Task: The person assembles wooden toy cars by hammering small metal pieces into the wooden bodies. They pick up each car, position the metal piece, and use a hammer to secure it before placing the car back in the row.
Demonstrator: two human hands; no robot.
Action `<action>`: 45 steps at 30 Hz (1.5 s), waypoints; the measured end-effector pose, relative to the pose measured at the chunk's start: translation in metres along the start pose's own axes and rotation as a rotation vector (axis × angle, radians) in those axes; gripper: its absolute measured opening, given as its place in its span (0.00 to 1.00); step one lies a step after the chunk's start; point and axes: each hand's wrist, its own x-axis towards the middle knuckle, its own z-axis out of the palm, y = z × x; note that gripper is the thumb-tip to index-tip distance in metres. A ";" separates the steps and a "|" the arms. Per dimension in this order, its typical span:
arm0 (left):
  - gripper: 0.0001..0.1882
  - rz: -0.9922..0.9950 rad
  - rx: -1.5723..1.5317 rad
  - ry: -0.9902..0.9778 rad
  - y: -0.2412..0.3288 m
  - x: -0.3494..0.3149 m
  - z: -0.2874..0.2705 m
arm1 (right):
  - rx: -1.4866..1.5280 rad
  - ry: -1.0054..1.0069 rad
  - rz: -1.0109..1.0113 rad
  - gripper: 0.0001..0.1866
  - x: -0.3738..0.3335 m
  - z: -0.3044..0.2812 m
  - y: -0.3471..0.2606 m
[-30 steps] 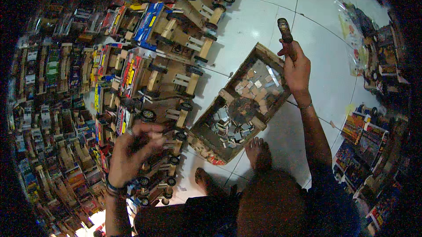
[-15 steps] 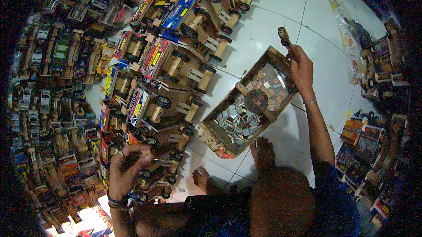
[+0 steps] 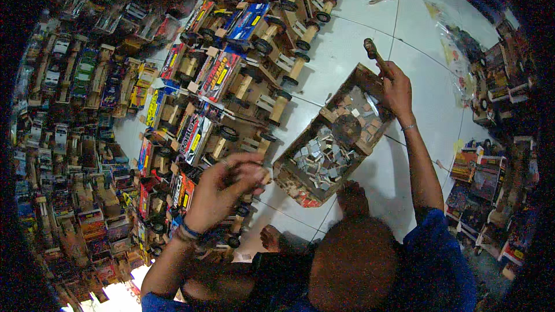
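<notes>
While the right hand (image 3: 398,87) grips a brown wooden-handled hammer (image 3: 374,53), the left hand (image 3: 222,187) pinches something unclear.

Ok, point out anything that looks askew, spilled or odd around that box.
Nothing looks spilled or broken. The wooden box lies slantwise to the floor tile lines, its small flat pieces heaped loosely inside. The right hand holds a hammer above it; the left hand hovers over wooden toy trucks.

Dim, grainy; glare on white floor tiles (image 3: 347,52); edges vignetted, warped.
</notes>
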 end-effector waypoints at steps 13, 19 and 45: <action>0.13 0.045 0.064 -0.187 0.020 0.098 0.043 | 0.087 0.013 0.025 0.20 -0.003 -0.005 -0.002; 0.12 0.152 0.320 -0.234 0.018 0.135 0.076 | 0.064 -0.017 -0.017 0.24 -0.003 -0.008 -0.002; 0.13 0.579 0.681 -0.281 0.028 0.219 0.123 | 0.160 0.008 -0.035 0.23 -0.004 -0.008 -0.002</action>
